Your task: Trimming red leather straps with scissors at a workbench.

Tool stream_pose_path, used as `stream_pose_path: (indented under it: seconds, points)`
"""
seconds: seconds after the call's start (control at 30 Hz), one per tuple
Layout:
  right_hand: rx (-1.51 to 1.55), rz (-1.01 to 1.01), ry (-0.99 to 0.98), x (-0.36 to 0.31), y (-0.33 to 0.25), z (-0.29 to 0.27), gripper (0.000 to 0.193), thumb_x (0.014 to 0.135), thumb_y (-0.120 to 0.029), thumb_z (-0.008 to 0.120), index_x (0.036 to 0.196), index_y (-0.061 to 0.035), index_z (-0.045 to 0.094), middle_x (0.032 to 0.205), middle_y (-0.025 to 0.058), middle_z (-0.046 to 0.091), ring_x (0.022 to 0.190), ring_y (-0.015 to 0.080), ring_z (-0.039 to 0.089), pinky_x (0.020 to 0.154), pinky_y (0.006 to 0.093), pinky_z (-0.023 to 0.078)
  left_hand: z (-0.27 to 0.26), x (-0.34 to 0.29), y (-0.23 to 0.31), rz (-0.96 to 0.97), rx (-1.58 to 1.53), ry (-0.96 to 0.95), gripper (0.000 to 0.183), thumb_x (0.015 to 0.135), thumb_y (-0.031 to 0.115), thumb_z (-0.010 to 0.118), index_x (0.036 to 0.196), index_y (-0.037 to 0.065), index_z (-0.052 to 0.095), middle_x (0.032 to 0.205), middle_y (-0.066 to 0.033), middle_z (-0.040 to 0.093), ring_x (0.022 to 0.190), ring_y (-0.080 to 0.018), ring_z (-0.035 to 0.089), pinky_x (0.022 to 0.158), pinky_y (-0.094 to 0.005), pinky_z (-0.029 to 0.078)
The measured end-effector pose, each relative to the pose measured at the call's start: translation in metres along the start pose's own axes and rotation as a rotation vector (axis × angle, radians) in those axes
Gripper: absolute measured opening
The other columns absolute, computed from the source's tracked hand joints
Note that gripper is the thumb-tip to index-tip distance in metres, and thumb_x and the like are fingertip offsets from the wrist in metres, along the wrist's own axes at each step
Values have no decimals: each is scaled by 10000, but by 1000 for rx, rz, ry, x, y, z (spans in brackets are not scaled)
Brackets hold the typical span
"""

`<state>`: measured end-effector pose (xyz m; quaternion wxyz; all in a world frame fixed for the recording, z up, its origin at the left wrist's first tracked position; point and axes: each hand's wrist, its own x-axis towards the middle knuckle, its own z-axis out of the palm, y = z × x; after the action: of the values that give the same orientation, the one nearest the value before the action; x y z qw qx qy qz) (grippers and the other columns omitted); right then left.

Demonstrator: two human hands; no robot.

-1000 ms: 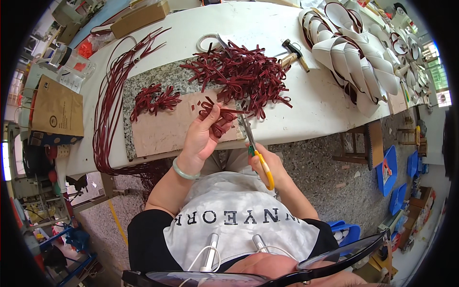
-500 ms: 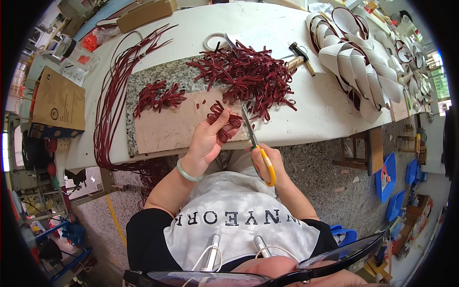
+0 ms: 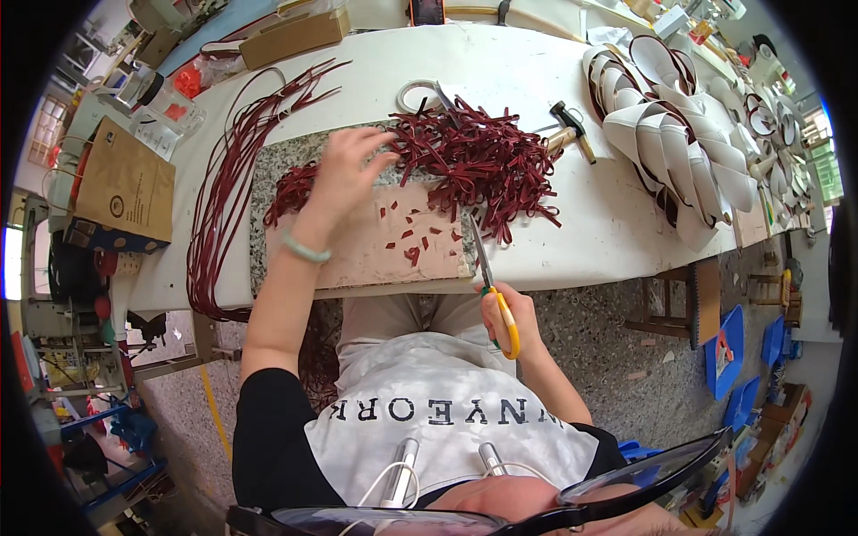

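Observation:
My left hand [image 3: 347, 174] is raised over the granite slab [image 3: 266, 165], fingers apart, with nothing seen in it. It hovers between a small pile of dark red looped strips [image 3: 290, 190], which it partly hides, and a large pile of the same loops [image 3: 487, 165]. Below it, small red offcuts [image 3: 424, 239] lie scattered on a beige board [image 3: 349, 259]. At the table's near edge, my right hand [image 3: 525, 317] grips yellow-handled scissors [image 3: 508, 323]. Their blades point up toward the large pile, nearly closed.
Long dark red cords [image 3: 210, 196] run down the table's left side and over its edge. A hammer [image 3: 572, 132] and a roll of tape [image 3: 418, 96] lie behind the large pile. Stacked white curved pieces [image 3: 670, 143] stand at right, a brown paper bag [image 3: 125, 183] at far left.
My left hand has let go of its bunch of loops and moved up and left, opening. More offcuts show on the board. The scissors have dropped slightly lower.

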<state>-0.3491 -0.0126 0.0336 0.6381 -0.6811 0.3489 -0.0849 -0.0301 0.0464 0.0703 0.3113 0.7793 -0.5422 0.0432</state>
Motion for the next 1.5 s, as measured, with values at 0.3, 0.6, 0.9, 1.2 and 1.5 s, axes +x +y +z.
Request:
stream_pose_path:
  seconds: [0.3, 0.6, 0.9, 1.2, 1.5]
  points:
    - [-28, 48, 24, 1, 1, -9, 503, 937, -467, 503, 1126, -8, 585, 620, 36, 569, 534, 114, 563, 546, 265, 467, 48, 19, 29, 435, 25, -94, 201, 750, 97, 689, 950, 83, 668, 1034, -9, 645, 1100, -233, 516, 917, -375, 393]
    - [-247, 56, 1, 20, 9, -15, 629, 928, -587, 397, 1142, -18, 560, 671, 59, 602, 588, 179, 609, 587, 310, 484, 50, -4, 50, 49, -141, -37, 239, 850, 268, 635, 836, 32, 663, 775, -78, 647, 820, -247, 608, 696, -363, 461]
    - [-163, 52, -9, 10, 11, -7, 608, 926, -562, 433, 1163, -16, 557, 642, 61, 587, 567, 164, 597, 583, 300, 481, 75, 6, 39, -517, -444, -241, 619, 848, 546, 590, 607, -23, 631, 474, -95, 547, 435, -203, 548, 479, -334, 448]
    - [-174, -25, -20, 14, 13, -7, 621, 914, -575, 450, 1170, -18, 551, 645, 80, 594, 553, 182, 593, 574, 298, 482, 74, 32, 41, -726, -572, -404, 521, 836, 458, 634, 628, -20, 637, 508, -62, 592, 415, -127, 566, 410, -273, 445]
    - [-36, -28, -22, -5, 14, -12, 518, 945, -457, 485, 1195, -7, 536, 644, 29, 560, 543, 109, 561, 546, 256, 471, 56, -6, 36, -701, -672, -269, 243, 848, 210, 623, 755, -12, 656, 658, -57, 630, 540, -126, 581, 473, -243, 428]
